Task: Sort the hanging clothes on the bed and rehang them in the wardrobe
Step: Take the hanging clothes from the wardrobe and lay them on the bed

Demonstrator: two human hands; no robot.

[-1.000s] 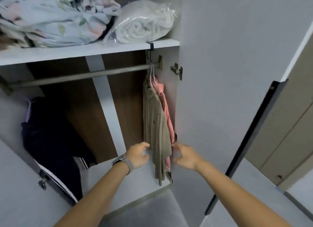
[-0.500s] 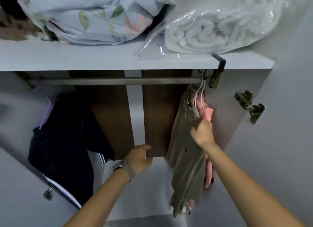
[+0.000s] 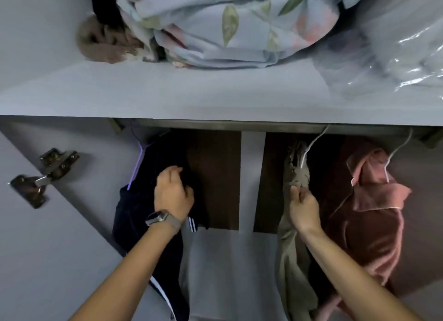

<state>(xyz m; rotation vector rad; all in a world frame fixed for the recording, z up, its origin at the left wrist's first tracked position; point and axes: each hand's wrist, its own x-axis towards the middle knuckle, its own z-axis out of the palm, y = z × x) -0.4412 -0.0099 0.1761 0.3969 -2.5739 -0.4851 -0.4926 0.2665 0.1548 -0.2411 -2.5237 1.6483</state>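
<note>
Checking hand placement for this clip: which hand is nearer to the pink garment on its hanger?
Right. The right hand grips the khaki garment just beside the pink garment; the left hand is across the wardrobe on the dark garment.

Biggest open gap is mid-frame, between the dark navy garment (image 3: 134,215) at lower left and the khaki shirt (image 3: 293,260) right of centre, nothing hanging there, just the back panel. The shelf (image 3: 215,93) blocks everything across the top, and the rail (image 3: 227,125) sits tight under it. Far right is crowded: the pink garment (image 3: 374,224) hangs just beside the khaki one. A door hinge (image 3: 40,176) sticks out at left.
</note>
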